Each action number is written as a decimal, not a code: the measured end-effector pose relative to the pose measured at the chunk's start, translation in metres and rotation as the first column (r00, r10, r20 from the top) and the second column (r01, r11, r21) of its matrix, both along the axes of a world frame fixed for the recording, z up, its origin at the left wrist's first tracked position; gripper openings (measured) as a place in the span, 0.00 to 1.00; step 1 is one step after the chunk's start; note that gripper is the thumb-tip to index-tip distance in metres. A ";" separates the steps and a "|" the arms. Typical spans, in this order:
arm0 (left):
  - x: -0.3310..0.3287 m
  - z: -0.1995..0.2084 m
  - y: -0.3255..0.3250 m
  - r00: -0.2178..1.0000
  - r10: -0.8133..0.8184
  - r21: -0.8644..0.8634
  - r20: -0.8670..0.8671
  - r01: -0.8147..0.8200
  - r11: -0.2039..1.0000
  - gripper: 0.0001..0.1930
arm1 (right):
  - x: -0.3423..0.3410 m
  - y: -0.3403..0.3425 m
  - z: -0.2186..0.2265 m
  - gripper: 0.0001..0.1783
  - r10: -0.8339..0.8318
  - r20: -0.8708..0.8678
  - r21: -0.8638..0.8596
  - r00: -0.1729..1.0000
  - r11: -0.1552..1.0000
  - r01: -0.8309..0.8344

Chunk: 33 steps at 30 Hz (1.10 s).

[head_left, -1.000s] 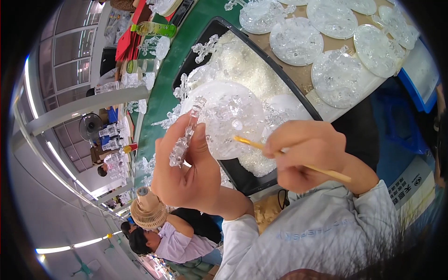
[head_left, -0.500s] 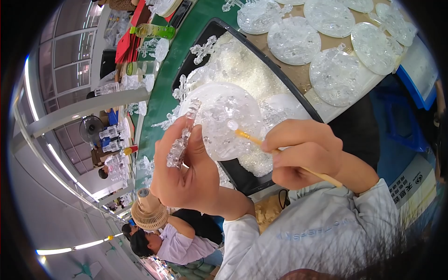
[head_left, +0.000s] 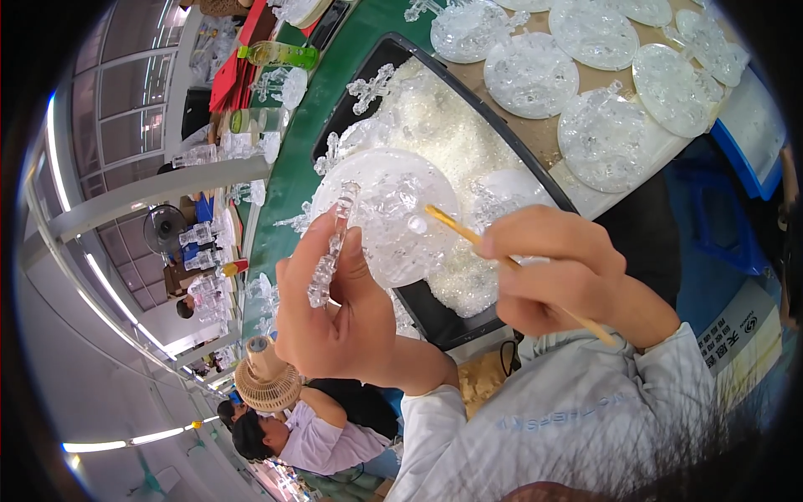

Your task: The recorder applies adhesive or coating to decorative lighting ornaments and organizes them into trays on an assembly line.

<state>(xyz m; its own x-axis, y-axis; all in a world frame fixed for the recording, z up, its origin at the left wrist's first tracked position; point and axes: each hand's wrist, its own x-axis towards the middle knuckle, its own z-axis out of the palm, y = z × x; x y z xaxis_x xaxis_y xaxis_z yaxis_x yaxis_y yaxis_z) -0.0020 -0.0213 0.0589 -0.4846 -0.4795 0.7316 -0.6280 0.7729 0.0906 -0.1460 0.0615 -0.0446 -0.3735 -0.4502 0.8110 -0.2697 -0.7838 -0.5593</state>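
My left hand (head_left: 339,314) pinches a clear, faceted, stick-shaped ornament (head_left: 328,263) between thumb and fingers, held upright and tilted. Beyond it is a round, frosted clear disc (head_left: 376,188) with small raised pieces on its face; whether the disc is joined to the ornament I cannot tell. Closed around a thin wooden-handled brush (head_left: 468,234) is my right hand (head_left: 560,268). The brush's yellowish tip is over the disc's right part, close to a small whitish spot. Under the disc, a black tray (head_left: 502,125) holds glittering whitish granules (head_left: 456,109).
Several clear discs (head_left: 531,75) lie on a brown board at the upper right. Clear cross-shaped pieces (head_left: 370,88) rest at the tray's left rim. A green-labelled bottle (head_left: 280,55) stands on the green table. A beige fan (head_left: 266,376) and a seated person (head_left: 322,427) are at lower left.
The brush tip has lifted away from the small whitish spot and moved up, with my right hand shifting slightly right. The disc has shifted a little left, and the held ornament has turned slightly.
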 end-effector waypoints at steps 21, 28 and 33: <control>0.001 0.001 0.002 1.000 0.002 -0.065 0.006 -0.002 0.998 0.10 | -0.001 0.004 0.000 0.15 -0.048 -0.030 0.003 0.998 0.999 0.048; 0.010 -0.001 -0.001 0.999 0.025 -0.036 -0.021 -0.026 0.999 0.11 | -0.002 0.001 0.001 0.14 -0.053 0.004 0.046 0.999 0.998 0.052; 0.011 -0.001 0.000 0.997 0.048 -0.025 -0.054 -0.049 0.998 0.11 | 0.001 0.001 -0.005 0.14 -0.010 0.062 0.016 0.998 1.000 0.009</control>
